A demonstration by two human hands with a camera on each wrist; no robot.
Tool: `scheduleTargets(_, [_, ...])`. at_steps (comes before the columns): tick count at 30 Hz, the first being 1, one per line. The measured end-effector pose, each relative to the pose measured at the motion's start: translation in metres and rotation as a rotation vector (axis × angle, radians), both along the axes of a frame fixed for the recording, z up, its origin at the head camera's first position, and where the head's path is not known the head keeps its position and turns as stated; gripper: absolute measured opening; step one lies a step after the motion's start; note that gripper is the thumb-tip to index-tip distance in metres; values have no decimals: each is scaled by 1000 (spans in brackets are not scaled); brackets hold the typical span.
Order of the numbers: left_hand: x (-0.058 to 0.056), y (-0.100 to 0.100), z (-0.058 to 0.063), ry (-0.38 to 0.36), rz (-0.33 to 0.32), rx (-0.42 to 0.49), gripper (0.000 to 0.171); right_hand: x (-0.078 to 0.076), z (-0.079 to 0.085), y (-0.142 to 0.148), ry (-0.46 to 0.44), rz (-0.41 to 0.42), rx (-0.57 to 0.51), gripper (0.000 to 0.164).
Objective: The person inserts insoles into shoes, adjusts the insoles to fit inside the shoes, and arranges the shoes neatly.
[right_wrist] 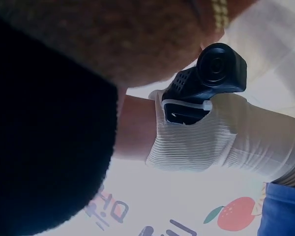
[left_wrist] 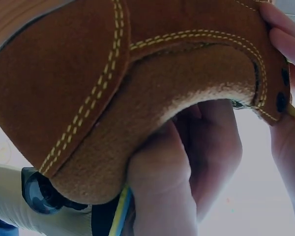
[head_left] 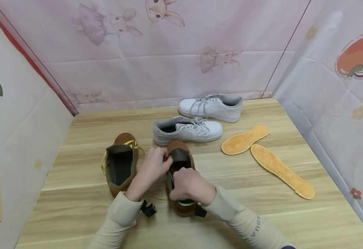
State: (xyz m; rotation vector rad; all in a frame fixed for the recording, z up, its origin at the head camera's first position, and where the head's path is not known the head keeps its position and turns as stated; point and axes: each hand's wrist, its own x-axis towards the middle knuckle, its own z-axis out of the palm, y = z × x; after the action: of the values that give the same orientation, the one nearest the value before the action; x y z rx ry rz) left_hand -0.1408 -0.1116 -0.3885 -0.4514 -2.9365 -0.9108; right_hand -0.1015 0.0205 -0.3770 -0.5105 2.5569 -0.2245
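A brown suede shoe (head_left: 181, 210) with yellow stitching stands in the middle, toe pointing away. My left hand (head_left: 157, 162) grips its left side near the eyelets (left_wrist: 282, 101). Curled over the opening, my right hand (head_left: 189, 185) has its fingers inside the shoe. A dark insole (right_wrist: 54, 137) with a rounded, fuzzy edge rises at the heel, held in that hand; the pinch itself is mostly hidden. To the left stands the matching brown shoe (head_left: 131, 162), its yellow lace (head_left: 103, 164) loose.
Two white sneakers lie behind, the nearer sneaker (head_left: 206, 129) just past the brown shoe's toe and the farther sneaker (head_left: 225, 112) by the back curtain (head_left: 156, 83). Two orange insoles, one upper insole (head_left: 245, 140) and one lower insole (head_left: 281, 169), lie right on the wooden table (head_left: 75, 207).
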Motion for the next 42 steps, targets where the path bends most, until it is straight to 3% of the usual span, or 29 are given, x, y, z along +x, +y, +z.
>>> scheduleTargets(12, [0,-3,0,-18,21,-5,31,2,6,8,-59,118,-2,45])
scheduleTargets(20, [-1,-4,-3,1,12,-9,30,1,10,9,-76,26,-58,24])
scheduleTargets(26, [-1,-2,-3,-1,8,-6,31,4,6,1,-20,-25,-64,17])
scheduleTargets(37, [0,0,-3,26,1,0,33,3,5,-5,106,4,-80,15])
scheduleTargets(42, [0,0,-3,39,3,4,32,0,2,-6,204,2,-108,19])
